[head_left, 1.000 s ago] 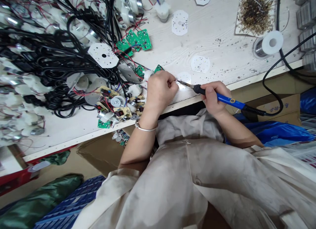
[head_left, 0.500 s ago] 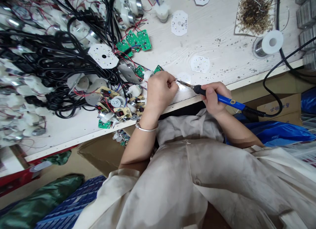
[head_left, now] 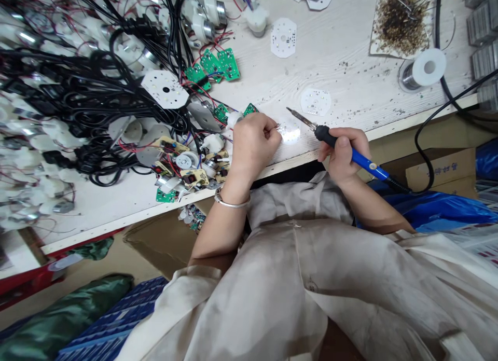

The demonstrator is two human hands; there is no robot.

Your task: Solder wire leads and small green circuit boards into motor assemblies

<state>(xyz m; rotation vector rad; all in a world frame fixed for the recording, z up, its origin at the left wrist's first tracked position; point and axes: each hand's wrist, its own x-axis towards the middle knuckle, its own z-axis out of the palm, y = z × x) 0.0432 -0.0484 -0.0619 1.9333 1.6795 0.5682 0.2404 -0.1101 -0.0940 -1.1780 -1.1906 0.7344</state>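
My right hand [head_left: 346, 153] grips a blue soldering iron [head_left: 363, 160] by its black sleeve and handle. The iron's metal tip points up and left, above the bench and apart from the work. My left hand [head_left: 257, 143] is closed in a pinch on thin wires [head_left: 277, 126], whose short ends stick out past the fingertips. Those ends lie at the left edge of a shiny white LED board [head_left: 291, 135] flat on the bench. What else the fist covers is hidden. Just behind it show a small green circuit board [head_left: 250, 109] and a white motor part [head_left: 233, 119].
Another white LED board [head_left: 316, 101] lies beyond the iron's tip. A solder spool [head_left: 428, 68] stands at right near a tray of brown debris [head_left: 402, 21]. Black cables [head_left: 97, 86], motors and green boards [head_left: 229, 64] crowd the left. The bench edge [head_left: 389, 128] runs close to my hands.
My right hand has drawn the soldering iron's tip up and right, away from the wire ends and the board. My left hand keeps its pinch in the same place.
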